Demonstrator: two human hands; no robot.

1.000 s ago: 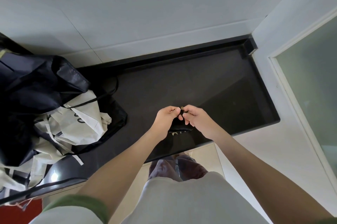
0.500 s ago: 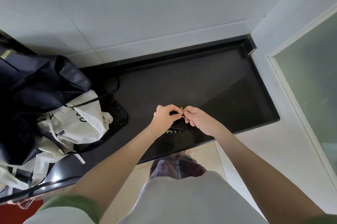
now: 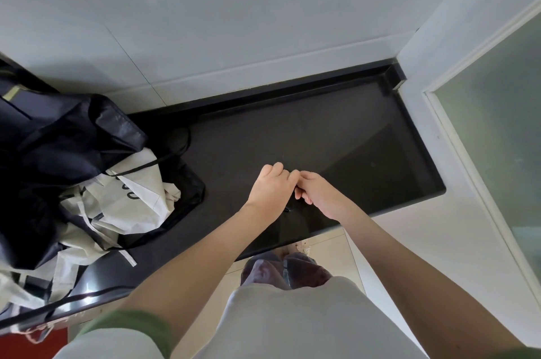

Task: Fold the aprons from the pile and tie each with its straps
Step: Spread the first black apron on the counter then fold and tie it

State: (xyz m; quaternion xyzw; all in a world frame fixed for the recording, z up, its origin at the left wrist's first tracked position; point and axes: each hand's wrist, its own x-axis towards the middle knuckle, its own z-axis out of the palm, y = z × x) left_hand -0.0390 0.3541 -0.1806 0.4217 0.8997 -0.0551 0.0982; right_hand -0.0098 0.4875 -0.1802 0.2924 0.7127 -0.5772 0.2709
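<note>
1. Left hand (image 3: 272,192): fingers curled, knuckles up, tips meeting those of the right hand.
2. Right hand (image 3: 320,196): fingers curled likewise, with thumb and forefinger drawn together where the hands meet.
3. Strap (image 3: 287,209): thin and dark; a short piece shows just below the left hand. Both hands appear to pinch it, though the fingers hide the grip itself.
4. Apron (image 3: 297,211): black, under and between the hands, on the counter near its front edge. Its outline is hard to tell from the dark surface.
5. Pile (image 3: 134,194): black and white aprons heaped at the counter's left end, well apart from the hands. Loose straps trail over the front edge.
6. Counter (image 3: 322,130): black, set in a corner of the white tiled wall (image 3: 205,22), with a frosted glass panel (image 3: 497,139) at right.
</note>
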